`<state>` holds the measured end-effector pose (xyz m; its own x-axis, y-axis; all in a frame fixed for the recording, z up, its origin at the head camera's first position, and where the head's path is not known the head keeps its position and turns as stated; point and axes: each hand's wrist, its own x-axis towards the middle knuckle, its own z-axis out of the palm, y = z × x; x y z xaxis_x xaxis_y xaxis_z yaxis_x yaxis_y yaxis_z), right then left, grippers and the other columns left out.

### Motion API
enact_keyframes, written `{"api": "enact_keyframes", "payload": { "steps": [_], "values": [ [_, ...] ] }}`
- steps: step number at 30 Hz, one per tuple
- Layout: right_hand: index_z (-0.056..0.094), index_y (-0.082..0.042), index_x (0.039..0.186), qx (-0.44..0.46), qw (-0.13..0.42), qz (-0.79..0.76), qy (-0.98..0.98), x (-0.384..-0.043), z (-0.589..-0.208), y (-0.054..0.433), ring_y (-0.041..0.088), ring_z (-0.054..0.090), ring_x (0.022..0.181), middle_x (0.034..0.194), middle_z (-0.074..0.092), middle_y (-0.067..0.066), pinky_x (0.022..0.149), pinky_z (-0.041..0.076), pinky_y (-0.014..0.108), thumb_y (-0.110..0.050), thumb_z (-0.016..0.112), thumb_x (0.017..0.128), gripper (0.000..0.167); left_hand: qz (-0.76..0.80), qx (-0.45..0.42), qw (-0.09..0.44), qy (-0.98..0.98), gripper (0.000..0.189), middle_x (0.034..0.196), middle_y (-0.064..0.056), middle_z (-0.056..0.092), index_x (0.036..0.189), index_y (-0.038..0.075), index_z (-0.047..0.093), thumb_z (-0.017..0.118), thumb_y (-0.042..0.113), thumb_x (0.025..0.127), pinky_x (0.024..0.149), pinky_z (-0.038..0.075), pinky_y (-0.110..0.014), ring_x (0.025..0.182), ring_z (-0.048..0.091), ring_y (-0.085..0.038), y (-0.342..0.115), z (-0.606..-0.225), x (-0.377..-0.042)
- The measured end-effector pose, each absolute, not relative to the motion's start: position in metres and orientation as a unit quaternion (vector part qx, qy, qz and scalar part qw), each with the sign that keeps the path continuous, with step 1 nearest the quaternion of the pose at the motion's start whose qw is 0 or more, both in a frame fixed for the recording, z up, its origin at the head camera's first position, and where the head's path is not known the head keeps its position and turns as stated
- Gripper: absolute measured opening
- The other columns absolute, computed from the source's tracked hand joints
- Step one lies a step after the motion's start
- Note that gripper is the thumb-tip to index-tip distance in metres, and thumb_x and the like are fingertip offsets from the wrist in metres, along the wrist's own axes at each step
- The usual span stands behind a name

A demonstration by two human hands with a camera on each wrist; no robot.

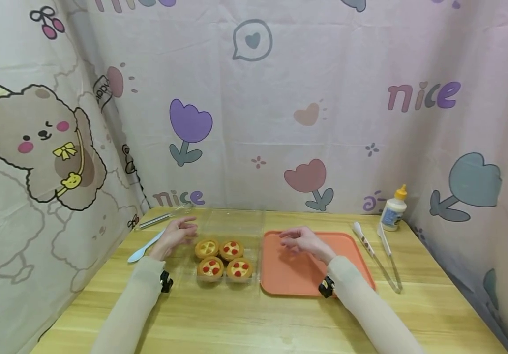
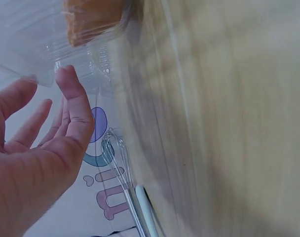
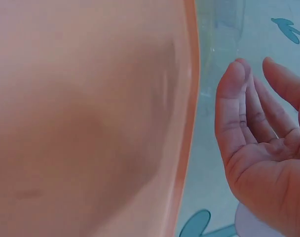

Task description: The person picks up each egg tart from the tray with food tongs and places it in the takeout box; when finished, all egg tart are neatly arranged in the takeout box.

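Observation:
Several small tarts with red or yellow topping pieces [image 1: 211, 268] sit in a clear plastic box [image 1: 254, 246], its clear lid [image 1: 233, 221] folded back behind them. Beside the box's left edge is my left hand [image 1: 175, 238], fingers loosely bent. In the left wrist view its fingertips [image 2: 68, 81] come close to the clear plastic; whether they touch it I cannot tell. My right hand [image 1: 304, 242] hovers over the orange tray [image 1: 280, 285]. Its fingers [image 3: 231, 103] are relaxed and hold nothing in the right wrist view.
Left of the box lie a pale blue spatula-like tool [image 1: 140, 251] and a whisk [image 1: 154, 221]. Metal tongs with white tips [image 1: 384, 270] lie right of the tray. A white bottle with a yellow cap [image 1: 394, 211] stands at the back right, near the printed curtain [image 1: 346, 137].

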<state>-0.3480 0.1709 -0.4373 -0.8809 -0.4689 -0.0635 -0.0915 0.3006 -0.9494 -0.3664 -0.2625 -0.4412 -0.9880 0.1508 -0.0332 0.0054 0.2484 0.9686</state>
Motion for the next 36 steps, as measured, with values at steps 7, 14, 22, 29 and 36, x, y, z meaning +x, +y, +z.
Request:
{"api": "enact_keyframes", "payload": {
  "steps": [7, 14, 22, 29, 36],
  "values": [
    [0.049, 0.01, 0.137, -0.167, 0.154, -0.579, 0.783, -0.356, -0.44, 0.142, 0.02, 0.062, 0.072, 0.127, 0.059, 0.031, 0.083, 0.06, 0.046, -0.007, 0.06, 0.096, 0.046, 0.6, 0.073, 0.065, 0.794, 0.057, 0.147, -0.035, 0.035, 0.152, -0.002, 0.027, 0.051, 0.007, 0.101, 0.086, 0.057, -0.04, 0.117, 0.057, -0.041, -0.261, -0.444, -0.372],
    [0.046, 0.004, 0.142, -0.154, 0.131, -0.594, 0.778, -0.364, -0.443, 0.117, 0.04, 0.06, 0.116, 0.137, 0.053, 0.027, 0.092, 0.057, 0.048, -0.003, 0.057, 0.097, 0.047, 0.605, 0.1, 0.074, 0.787, 0.057, 0.153, -0.032, 0.028, 0.152, -0.004, 0.025, 0.05, 0.004, 0.101, 0.096, 0.054, -0.045, 0.123, 0.052, -0.045, -0.265, -0.449, -0.374],
    [0.05, -0.006, 0.143, -0.148, 0.113, -0.571, 0.8, -0.374, -0.445, 0.103, 0.032, 0.06, 0.12, 0.147, 0.047, 0.019, 0.095, 0.056, 0.042, -0.008, 0.057, 0.099, 0.044, 0.615, 0.096, 0.086, 0.778, 0.056, 0.153, -0.032, 0.028, 0.151, -0.007, 0.023, 0.048, 0.005, 0.102, 0.099, 0.053, -0.042, 0.128, 0.048, -0.044, -0.262, -0.451, -0.379],
    [0.053, -0.005, 0.14, -0.137, 0.095, -0.568, 0.806, -0.376, -0.446, 0.099, 0.032, 0.058, 0.122, 0.146, 0.05, 0.016, 0.097, 0.055, 0.042, -0.006, 0.06, 0.097, 0.044, 0.623, 0.083, 0.071, 0.775, 0.058, 0.152, -0.031, 0.032, 0.149, -0.008, 0.028, 0.054, 0.005, 0.099, 0.097, 0.054, -0.037, 0.129, 0.048, -0.041, -0.262, -0.453, -0.38],
    [0.062, -0.006, 0.131, -0.1, 0.04, -0.582, 0.806, -0.375, -0.442, 0.092, 0.032, 0.062, 0.116, 0.135, 0.059, 0.017, 0.097, 0.054, 0.045, -0.008, 0.062, 0.096, 0.036, 0.625, 0.082, 0.037, 0.776, 0.058, 0.149, -0.031, 0.037, 0.148, -0.008, 0.032, 0.058, 0.002, 0.097, 0.1, 0.052, -0.043, 0.128, 0.049, -0.044, -0.261, -0.453, -0.381]
  ]
}}
